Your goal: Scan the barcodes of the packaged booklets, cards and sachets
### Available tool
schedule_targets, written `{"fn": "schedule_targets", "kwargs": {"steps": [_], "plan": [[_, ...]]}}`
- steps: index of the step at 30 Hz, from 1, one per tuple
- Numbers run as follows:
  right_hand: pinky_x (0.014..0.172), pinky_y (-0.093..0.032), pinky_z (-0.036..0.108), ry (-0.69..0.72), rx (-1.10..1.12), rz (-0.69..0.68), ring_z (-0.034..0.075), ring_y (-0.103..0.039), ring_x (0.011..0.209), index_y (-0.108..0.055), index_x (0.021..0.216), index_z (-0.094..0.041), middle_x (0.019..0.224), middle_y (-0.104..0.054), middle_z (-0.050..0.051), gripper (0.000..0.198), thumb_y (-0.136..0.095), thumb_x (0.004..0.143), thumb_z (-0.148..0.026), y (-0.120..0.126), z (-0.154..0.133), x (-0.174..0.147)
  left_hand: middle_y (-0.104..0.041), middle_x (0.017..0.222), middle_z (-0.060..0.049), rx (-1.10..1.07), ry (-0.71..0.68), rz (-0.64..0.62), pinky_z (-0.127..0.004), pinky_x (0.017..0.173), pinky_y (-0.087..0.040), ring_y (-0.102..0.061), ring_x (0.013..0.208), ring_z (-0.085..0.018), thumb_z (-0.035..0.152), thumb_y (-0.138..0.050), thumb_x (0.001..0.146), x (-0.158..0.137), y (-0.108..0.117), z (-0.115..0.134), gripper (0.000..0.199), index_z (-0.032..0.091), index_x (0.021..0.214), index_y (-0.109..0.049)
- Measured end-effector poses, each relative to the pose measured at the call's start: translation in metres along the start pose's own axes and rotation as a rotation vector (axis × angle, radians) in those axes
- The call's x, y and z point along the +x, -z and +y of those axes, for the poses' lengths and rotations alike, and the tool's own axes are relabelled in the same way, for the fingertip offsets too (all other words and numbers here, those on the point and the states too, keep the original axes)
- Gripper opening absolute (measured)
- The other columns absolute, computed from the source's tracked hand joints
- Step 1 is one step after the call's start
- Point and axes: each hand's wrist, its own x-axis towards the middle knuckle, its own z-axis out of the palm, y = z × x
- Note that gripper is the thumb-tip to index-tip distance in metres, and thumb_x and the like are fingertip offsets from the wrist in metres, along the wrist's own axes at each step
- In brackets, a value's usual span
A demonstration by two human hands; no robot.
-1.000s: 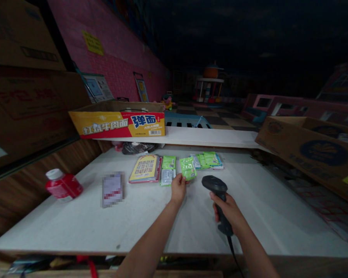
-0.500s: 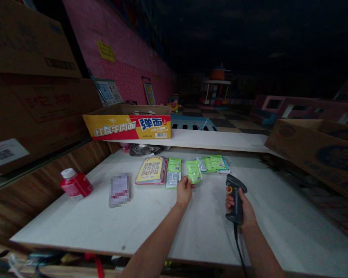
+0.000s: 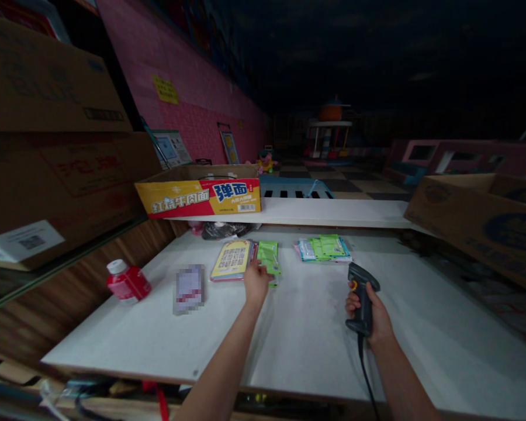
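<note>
Our left hand point(image 3: 256, 285) has moved left, to the green packets point(image 3: 269, 252) on the white table point(image 3: 315, 333), just beside the yellow booklet point(image 3: 232, 261). Whether its fingers pinch one, we cannot tell; our right hand point(image 3: 380, 321) wraps the scanner point(image 3: 364, 292). We'd expect the packets to be light, soft, slippery, best taken by an edge. They look flat, shiny, bright green.

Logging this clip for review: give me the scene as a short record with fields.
Surface: white counter
Left hand: at left green packets; grip unclear
Right hand: holding dark barcode scanner
Beside left green packets: flat yellow-faced pack
Farther right: pile of green packets, some blue showing
Left side: white-capped red bottle; blurred flat item
Raised shelf: open red-and-yellow box
</note>
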Motion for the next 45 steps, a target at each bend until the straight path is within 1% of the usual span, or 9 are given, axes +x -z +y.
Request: {"fn": "schedule_targets", "kwargs": {"steps": [6, 9, 11, 15, 18, 23, 34, 39, 45], "plan": [[0.046, -0.046, 0.018, -0.001, 0.013, 0.003, 0.007, -0.046, 0.047, -0.058, 0.094, -0.018, 0.060, -0.047, -0.006, 0.034, -0.076, 0.072, -0.038, -0.002, 0.000, -0.001, -0.066, 0.082, -0.010, 0.704, -0.113, -0.029, -0.031, 0.068, -0.050, -0.066, 0.075, -0.024, 0.013, -0.053, 0.081, -0.005, 0.020, 0.027, 0.030, 0.015, 0.111, -0.058], [0.047, -0.046, 0.016, 0.003, 0.029, 0.008, 0.006, -0.046, 0.048, -0.058, 0.094, -0.018, 0.060, -0.047, -0.006, 0.036, -0.078, 0.071, -0.037, -0.003, 0.000, -0.002, -0.062, 0.100, -0.017, 1.056, -0.181, -0.053, -0.038, 0.072, -0.051, -0.064, 0.088, -0.029, 0.015, -0.048, 0.086, -0.014, 0.020, 0.038, 0.026, 0.013, 0.110, -0.059], [0.047, -0.045, 0.016, 0.005, 0.035, 0.014, 0.005, -0.045, 0.048, -0.058, 0.094, -0.017, 0.059, -0.047, -0.006, 0.038, -0.079, 0.069, -0.036, -0.004, 0.000, -0.003, -0.060, 0.107, -0.018, 1.135, -0.288, -0.115, -0.040, 0.080, -0.050, -0.060, 0.099, -0.030, 0.014, -0.048, 0.086, -0.019, 0.018, 0.039, 0.023, 0.013, 0.104, -0.062], [0.044, -0.045, 0.017, -0.016, -0.006, 0.020, 0.007, -0.046, 0.048, -0.059, 0.093, -0.018, 0.059, -0.047, -0.005, 0.036, -0.078, 0.070, -0.038, -0.004, -0.001, -0.004, -0.056, 0.127, -0.015, 1.025, -0.535, -0.364, -0.045, 0.102, -0.042, -0.049, 0.123, -0.030, 0.017, -0.053, 0.086, -0.023, 0.012, 0.018, 0.035, 0.019, 0.121, -0.060], [0.044, -0.046, 0.019, -0.017, -0.021, 0.013, 0.008, -0.045, 0.047, -0.059, 0.092, -0.019, 0.058, -0.046, -0.006, 0.034, -0.077, 0.071, -0.040, -0.003, -0.002, -0.004, -0.046, 0.145, -0.012, 0.947, -0.573, -0.449, -0.049, 0.111, -0.032, -0.036, 0.138, -0.029, 0.012, -0.049, 0.087, -0.024, 0.008, -0.005, 0.046, 0.024, 0.130, -0.056], [0.046, -0.047, 0.019, -0.017, 0.013, 0.014, 0.007, -0.045, 0.047, -0.060, 0.093, -0.018, 0.059, -0.046, -0.005, 0.032, -0.076, 0.073, -0.037, -0.003, -0.002, -0.004, -0.047, 0.146, -0.009, 0.891, -0.563, -0.449, -0.049, 0.115, -0.027, -0.035, 0.140, -0.026, 0.004, -0.042, 0.085, -0.026, 0.007, -0.021, 0.047, 0.023, 0.124, -0.062], [0.045, -0.047, 0.019, 0.008, 0.033, 0.017, 0.007, -0.044, 0.046, -0.060, 0.094, -0.019, 0.059, -0.046, -0.006, 0.030, -0.074, 0.075, -0.037, -0.003, 0.000, 0.000, -0.053, 0.136, -0.011, 0.702, -0.639, -0.363, -0.049, 0.113, -0.032, -0.037, 0.137, -0.027, 0.013, -0.051, 0.086, -0.025, 0.004, -0.013, 0.037, 0.022, 0.121, -0.063], [0.046, -0.046, 0.017, -0.010, 0.116, 0.025, 0.006, -0.044, 0.046, -0.061, 0.094, -0.017, 0.058, -0.047, -0.006, 0.031, -0.075, 0.074, -0.036, -0.005, -0.001, 0.001, -0.060, 0.123, -0.012, 0.655, -0.667, -0.416, -0.043, 0.105, -0.040, -0.050, 0.120, -0.026, 0.015, -0.053, 0.086, -0.021, -0.030, 0.014, 0.031, 0.018, 0.113, -0.067], [0.045, -0.045, 0.017, -0.006, 0.161, -0.009, 0.005, -0.044, 0.045, -0.060, 0.092, -0.018, 0.057, -0.047, -0.007, 0.029, -0.074, 0.075, -0.037, -0.002, -0.003, 0.007, -0.068, 0.106, -0.009, 0.619, -0.559, -0.436, -0.040, 0.099, -0.041, -0.057, 0.105, -0.024, 0.016, -0.056, 0.082, -0.002, -0.109, 0.049, 0.029, 0.018, 0.108, -0.069]]}}
